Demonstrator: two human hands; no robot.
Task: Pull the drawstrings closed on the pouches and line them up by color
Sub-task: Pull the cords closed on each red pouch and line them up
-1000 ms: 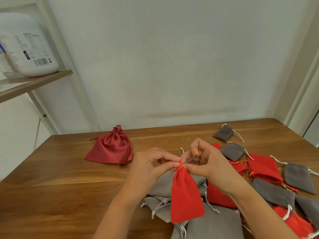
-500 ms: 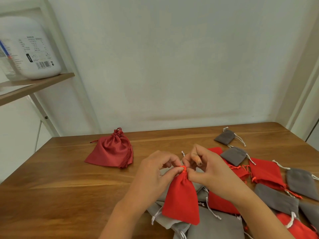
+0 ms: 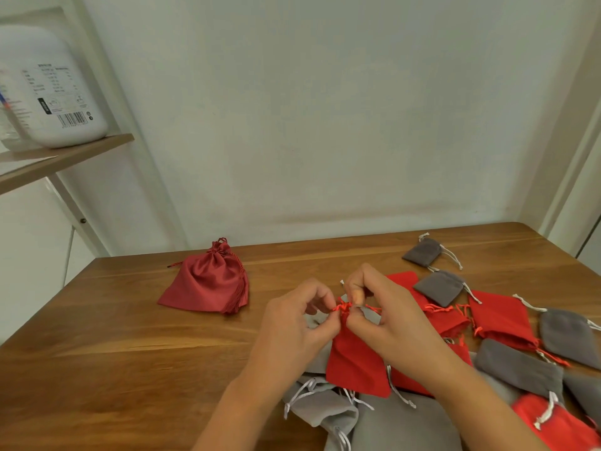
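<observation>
White jug (image 3: 65, 53) half off the left edge, its label (image 3: 55, 92) illegible; blurry red pouch (image 3: 553, 421) partly off bottom-right corner.

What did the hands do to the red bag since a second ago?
The left hand and right hand kept pinching the top of the red pouch. They tugged its drawstrings a little outward, so the neck now looks bunched tighter. The dark red satin bag, the other pouches and the table stayed put.

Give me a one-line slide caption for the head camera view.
Left hand and right hand pinch the drawstrings of a red pouch over a heap of grey and red pouches.
</observation>
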